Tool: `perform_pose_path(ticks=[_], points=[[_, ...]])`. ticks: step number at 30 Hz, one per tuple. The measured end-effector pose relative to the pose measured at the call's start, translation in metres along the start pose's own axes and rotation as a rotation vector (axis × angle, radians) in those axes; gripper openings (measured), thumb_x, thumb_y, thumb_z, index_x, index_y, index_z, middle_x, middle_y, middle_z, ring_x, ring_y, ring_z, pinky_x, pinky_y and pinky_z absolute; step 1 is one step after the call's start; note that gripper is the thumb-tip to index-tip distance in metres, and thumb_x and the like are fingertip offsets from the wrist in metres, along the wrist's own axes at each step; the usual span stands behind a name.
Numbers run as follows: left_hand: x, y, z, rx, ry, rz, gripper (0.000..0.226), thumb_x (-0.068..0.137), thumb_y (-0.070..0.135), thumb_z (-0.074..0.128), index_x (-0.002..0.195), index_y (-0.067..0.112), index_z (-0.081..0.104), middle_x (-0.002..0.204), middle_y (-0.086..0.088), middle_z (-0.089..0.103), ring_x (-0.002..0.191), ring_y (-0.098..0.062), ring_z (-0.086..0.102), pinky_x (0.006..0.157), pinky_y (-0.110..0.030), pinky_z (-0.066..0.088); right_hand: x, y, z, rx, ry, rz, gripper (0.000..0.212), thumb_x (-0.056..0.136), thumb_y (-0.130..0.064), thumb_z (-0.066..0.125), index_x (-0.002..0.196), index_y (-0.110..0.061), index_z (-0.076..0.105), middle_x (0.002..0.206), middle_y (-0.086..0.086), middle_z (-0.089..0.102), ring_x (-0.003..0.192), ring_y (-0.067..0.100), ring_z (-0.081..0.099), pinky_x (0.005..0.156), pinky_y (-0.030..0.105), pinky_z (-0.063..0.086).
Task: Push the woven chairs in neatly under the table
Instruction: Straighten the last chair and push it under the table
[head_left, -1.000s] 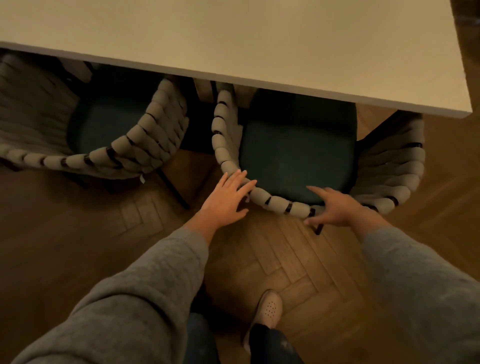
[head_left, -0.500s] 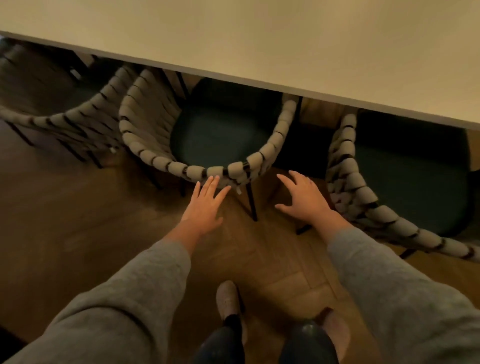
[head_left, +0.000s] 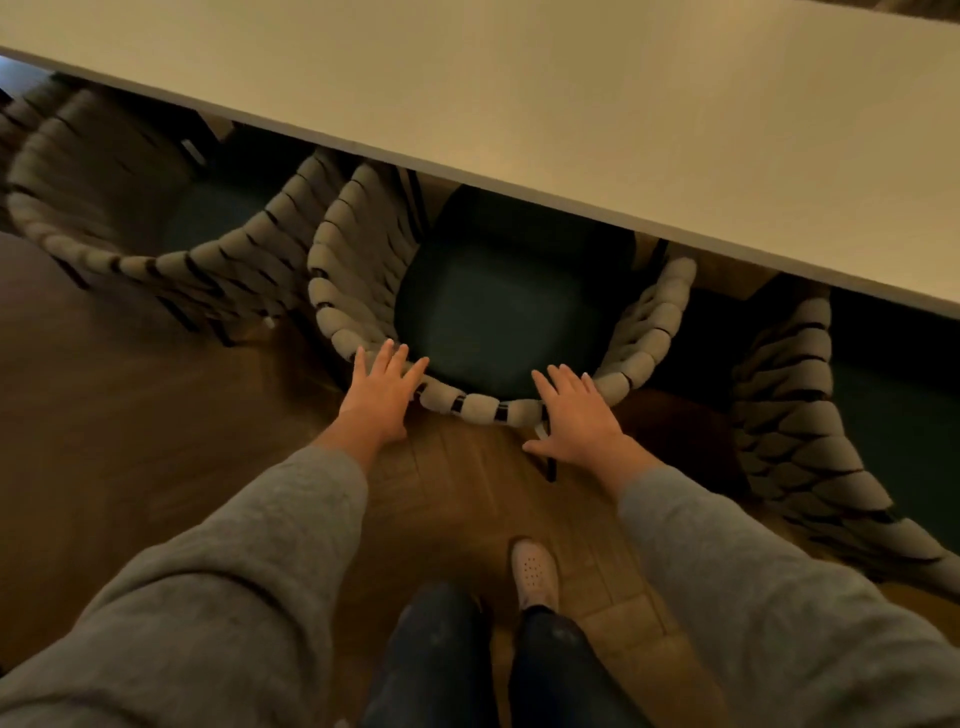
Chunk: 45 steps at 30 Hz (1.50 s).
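Both hands laid flat, fingers spread wide, gripping nothing: left hand (head_left: 382, 397) and right hand (head_left: 576, 418) press palms-down against the curved back rail of the middle woven chair with thick grey rope wrapping and dark green seat cushion (head_left: 483, 322). I note the left hand sits at the rail's left bend, the right hand at its right bend, with bare rail between them.

Middle chair is partly under the near edge of the long pale-topped bench (head_left: 571, 114); front of its seat is hidden beneath that edge, back rail is out over the herringbone wooden floor (head_left: 156, 415).

Second grey woven chair (head_left: 156, 244) to the left, its side touching or just beside the middle one; I cannot tell which. Third grey woven chair (head_left: 810, 426) to the right, standing further out from the bench edge.

Grey sleeves on both arms. One pale perforated shoe (head_left: 534, 571) on the floor below the hands.
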<state>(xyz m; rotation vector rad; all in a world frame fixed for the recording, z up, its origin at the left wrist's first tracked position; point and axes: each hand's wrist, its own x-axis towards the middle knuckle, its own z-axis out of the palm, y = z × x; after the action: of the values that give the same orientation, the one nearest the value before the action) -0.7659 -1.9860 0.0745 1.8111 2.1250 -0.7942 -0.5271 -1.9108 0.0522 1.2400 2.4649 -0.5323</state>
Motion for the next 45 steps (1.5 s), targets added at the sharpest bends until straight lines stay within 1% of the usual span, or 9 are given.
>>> perform_pose_path(ticks=[5, 7, 10, 12, 15, 17, 20, 30, 45], points=[[0.036, -0.037, 0.004, 0.075, -0.092, 0.086, 0.078, 0.091, 0.022, 0.061, 0.154, 0.022, 0.015, 0.16, -0.005, 0.017, 0.149, -0.029, 0.006, 0.117, -0.06, 0.0, 0.029, -0.029, 0.009, 0.008, -0.104, -0.025, 0.084, 0.085, -0.039, 0.065, 0.153, -0.022, 0.019, 0.149, 0.007, 0.038, 0.141, 0.026, 0.03, 0.12, 0.047, 0.015], [0.052, -0.051, 0.004, 0.132, -0.087, 0.171, 0.068, 0.092, 0.021, 0.059, 0.151, 0.024, 0.025, 0.157, -0.004, 0.026, 0.147, -0.026, 0.015, 0.117, -0.06, 0.0, 0.038, -0.041, 0.014, 0.024, -0.114, 0.01, 0.072, 0.086, -0.031, 0.062, 0.148, -0.026, 0.027, 0.137, 0.006, 0.049, 0.129, 0.026, 0.044, 0.115, 0.046, 0.027], [0.074, -0.068, 0.007, 0.161, -0.047, 0.304, 0.06, 0.093, 0.023, 0.057, 0.147, 0.029, 0.033, 0.15, 0.0, 0.039, 0.143, -0.023, 0.027, 0.117, -0.058, 0.0, 0.049, -0.051, 0.017, 0.0, -0.113, 0.123, 0.059, 0.092, -0.025, 0.057, 0.145, -0.028, 0.032, 0.128, 0.006, 0.054, 0.116, 0.026, 0.054, 0.099, 0.042, 0.045], [0.089, -0.08, 0.011, 0.145, -0.042, 0.385, 0.058, 0.093, 0.024, 0.057, 0.145, 0.032, 0.034, 0.147, 0.002, 0.043, 0.141, -0.023, 0.031, 0.119, -0.055, 0.008, 0.057, -0.058, 0.016, -0.032, -0.113, 0.216, 0.043, 0.095, -0.024, 0.054, 0.137, -0.026, 0.046, 0.122, 0.005, 0.06, 0.111, 0.024, 0.059, 0.094, 0.041, 0.05], [0.101, -0.088, 0.016, 0.062, -0.02, 0.457, 0.05, 0.093, 0.024, 0.055, 0.14, 0.038, 0.04, 0.134, 0.003, 0.056, 0.126, -0.021, 0.05, 0.111, -0.045, 0.032, 0.062, -0.068, 0.012, -0.047, -0.115, 0.368, 0.024, 0.095, -0.019, 0.054, 0.118, -0.018, 0.061, 0.116, 0.005, 0.064, 0.108, 0.023, 0.061, 0.093, 0.038, 0.051], [0.098, -0.09, 0.018, 0.043, -0.02, 0.474, 0.045, 0.094, 0.023, 0.054, 0.135, 0.038, 0.045, 0.124, 0.003, 0.061, 0.116, -0.021, 0.056, 0.106, -0.043, 0.037, 0.059, -0.075, 0.013, -0.032, -0.123, 0.418, 0.022, 0.094, -0.018, 0.056, 0.116, -0.016, 0.062, 0.116, 0.007, 0.064, 0.108, 0.023, 0.061, 0.093, 0.037, 0.051], [0.081, -0.091, 0.023, 0.05, 0.01, 0.494, 0.039, 0.095, 0.023, 0.052, 0.131, 0.035, 0.049, 0.118, 0.004, 0.062, 0.112, -0.02, 0.057, 0.103, -0.042, 0.037, 0.043, -0.088, 0.02, -0.03, -0.114, 0.428, 0.021, 0.094, -0.019, 0.055, 0.114, -0.017, 0.062, 0.115, 0.006, 0.065, 0.108, 0.023, 0.061, 0.093, 0.037, 0.051], [0.031, -0.066, 0.039, 0.125, -0.005, 0.542, 0.039, 0.095, 0.024, 0.052, 0.133, 0.03, 0.047, 0.126, 0.003, 0.058, 0.12, -0.02, 0.052, 0.106, -0.042, 0.032, -0.014, -0.094, 0.059, 0.015, -0.111, 0.432, 0.022, 0.096, -0.02, 0.051, 0.114, -0.019, 0.062, 0.115, 0.005, 0.064, 0.107, 0.023, 0.059, 0.091, 0.036, 0.047], [0.076, -0.033, 0.023, 0.082, 0.023, 0.535, 0.029, 0.093, 0.023, 0.055, 0.12, 0.033, 0.052, 0.11, 0.004, 0.064, 0.107, -0.02, 0.059, 0.101, -0.046, 0.038, 0.007, -0.036, 0.035, -0.043, -0.098, 0.399, 0.03, 0.094, -0.026, 0.055, 0.122, -0.033, 0.059, 0.111, -0.001, 0.065, 0.106, 0.019, 0.06, 0.092, 0.035, 0.049]])
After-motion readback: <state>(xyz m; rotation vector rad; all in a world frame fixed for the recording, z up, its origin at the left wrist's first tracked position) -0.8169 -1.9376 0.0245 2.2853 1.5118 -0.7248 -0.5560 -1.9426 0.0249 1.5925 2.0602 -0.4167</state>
